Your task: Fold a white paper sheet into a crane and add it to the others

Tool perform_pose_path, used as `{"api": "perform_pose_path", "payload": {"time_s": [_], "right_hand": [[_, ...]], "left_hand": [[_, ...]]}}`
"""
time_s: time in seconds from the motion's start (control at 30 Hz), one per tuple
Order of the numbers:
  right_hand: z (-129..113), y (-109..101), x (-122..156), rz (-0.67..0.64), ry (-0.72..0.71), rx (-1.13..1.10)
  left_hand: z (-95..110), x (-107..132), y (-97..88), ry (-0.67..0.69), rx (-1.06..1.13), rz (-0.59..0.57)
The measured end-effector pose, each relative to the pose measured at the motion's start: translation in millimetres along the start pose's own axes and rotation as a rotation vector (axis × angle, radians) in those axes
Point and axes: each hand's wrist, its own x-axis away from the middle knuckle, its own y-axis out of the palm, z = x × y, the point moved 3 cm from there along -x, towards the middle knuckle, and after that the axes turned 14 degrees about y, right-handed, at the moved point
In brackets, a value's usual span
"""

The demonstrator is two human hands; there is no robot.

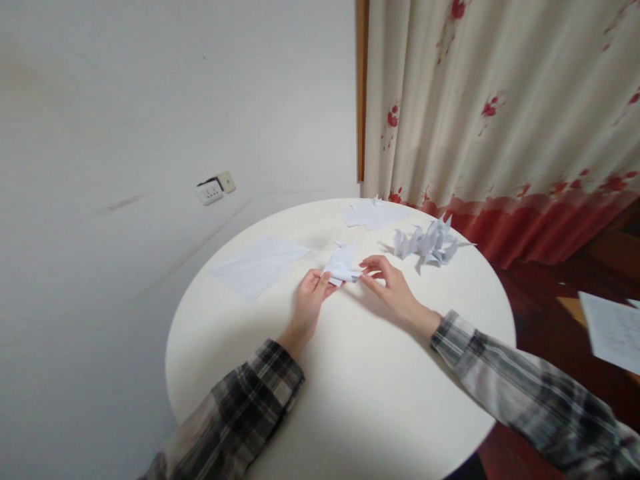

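Faint lines of writing cover a sheet of paper (pixel 614 331) to the right of the round counter (pixel 360 407), too small and blurred to read; no legible word, number or brand appears.

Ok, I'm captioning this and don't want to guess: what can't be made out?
In the head view:
- Fingers of the left hand: partly hidden under the folded paper.
- Whether the right hand touches it: contact too small to tell.
- Count in the paper cluster: pieces overlap.
- Writing on the far-right sheet: blurred, cut off by the edge.
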Motion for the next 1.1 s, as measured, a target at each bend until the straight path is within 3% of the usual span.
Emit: {"api": "perform_pose_path", "payload": {"time_s": [0.23, 0.53, 0.67, 0.87, 1.1], "right_hand": [[12, 1, -8, -0.062, 0.147, -0.161], [18, 9, -10, -0.232, 0.527, -0.58], [18, 10, -8, -0.284, 0.599, -0.654], [19, 7, -8, -0.245, 0.657, -0.728], [29, 11, -8, -0.397, 0.817, -0.819]], "left_hand": [[3, 0, 1.6, 0.027, -0.08, 0.004], [5, 0, 3.3, 0.16, -0.194, -0.039], [7, 3, 4.4, 0.211, -0.247, -0.052], [7, 3, 2.1, 0.276, -0.314, -0.041], [7, 5, 4.0, 0.34, -0.335, -0.119]]}}
